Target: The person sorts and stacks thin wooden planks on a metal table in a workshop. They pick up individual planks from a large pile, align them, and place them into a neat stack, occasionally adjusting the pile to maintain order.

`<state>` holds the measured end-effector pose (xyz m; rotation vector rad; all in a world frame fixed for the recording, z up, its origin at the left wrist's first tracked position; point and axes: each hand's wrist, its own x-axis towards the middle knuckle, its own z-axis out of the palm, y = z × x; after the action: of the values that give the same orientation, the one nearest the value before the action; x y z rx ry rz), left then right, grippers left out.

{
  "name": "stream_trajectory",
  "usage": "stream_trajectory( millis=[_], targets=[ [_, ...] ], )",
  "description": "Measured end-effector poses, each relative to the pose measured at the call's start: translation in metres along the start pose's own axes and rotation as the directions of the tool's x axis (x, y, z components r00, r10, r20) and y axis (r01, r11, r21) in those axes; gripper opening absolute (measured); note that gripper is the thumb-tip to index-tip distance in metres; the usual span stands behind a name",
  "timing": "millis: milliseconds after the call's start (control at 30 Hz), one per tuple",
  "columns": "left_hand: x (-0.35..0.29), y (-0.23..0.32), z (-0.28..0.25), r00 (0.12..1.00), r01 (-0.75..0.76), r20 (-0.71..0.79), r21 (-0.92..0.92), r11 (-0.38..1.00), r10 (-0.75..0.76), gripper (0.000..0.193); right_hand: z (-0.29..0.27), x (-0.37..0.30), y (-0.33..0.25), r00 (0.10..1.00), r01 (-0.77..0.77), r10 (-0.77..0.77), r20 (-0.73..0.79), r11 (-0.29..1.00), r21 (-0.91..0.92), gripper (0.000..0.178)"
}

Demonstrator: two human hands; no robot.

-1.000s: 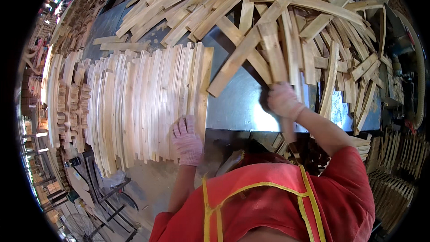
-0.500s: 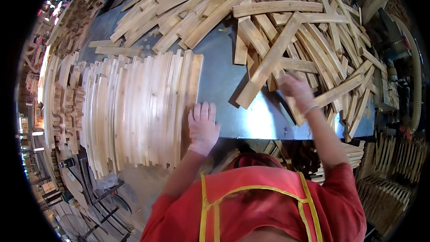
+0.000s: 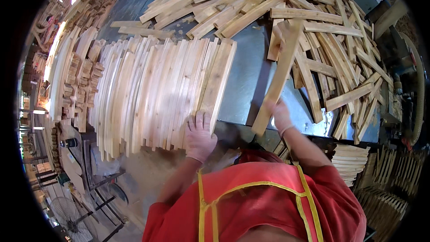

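Note:
My right hand [image 3: 281, 116], in a pale glove, grips a long wooden slat [image 3: 283, 69] near its lower end. The slat is lifted off the metal table and slants up and away over the edge of the loose pile. My left hand [image 3: 200, 138], also gloved, lies with fingers stretched out against the near right end of a row of slats [image 3: 154, 94]. These slats are packed side by side, and the last one [image 3: 224, 76] on the right leans slightly.
A jumbled pile of slats [image 3: 345, 58] covers the right and far parts of the metal table [image 3: 248, 69]. More wood is stacked at the left [image 3: 76, 80] and below the table at the right [image 3: 350, 163]. A fan [image 3: 69, 215] stands at the lower left. A ribbed hose [image 3: 420, 89] hangs far right.
My right hand has taken hold of a slat from the pile and drawn it left and nearer. My left hand stays at the row's right end, which now shows farther right in view.

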<state>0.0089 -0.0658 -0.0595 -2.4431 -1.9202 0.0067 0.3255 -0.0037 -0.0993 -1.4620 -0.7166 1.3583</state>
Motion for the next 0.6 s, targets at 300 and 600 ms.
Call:
stream_trajectory(
  millis=[300, 600],
  targets=[
    [0.027, -0.023, -0.02, 0.936, 0.342, 0.275, -0.569, 0.748, -0.219, 0.084, 0.144, -0.048, 0.012, 0.772, 0.276, 0.354, 0.528, 0.561, -0.78, 0.072],
    [0.018, 0.005, -0.04, 0.901, 0.432, 0.422, -0.86, -0.271, 0.099, 0.073, -0.054, 0.089, -0.101, 0.746, 0.067, -0.661, 0.083, -0.049, -0.997, 0.061]
  ],
)
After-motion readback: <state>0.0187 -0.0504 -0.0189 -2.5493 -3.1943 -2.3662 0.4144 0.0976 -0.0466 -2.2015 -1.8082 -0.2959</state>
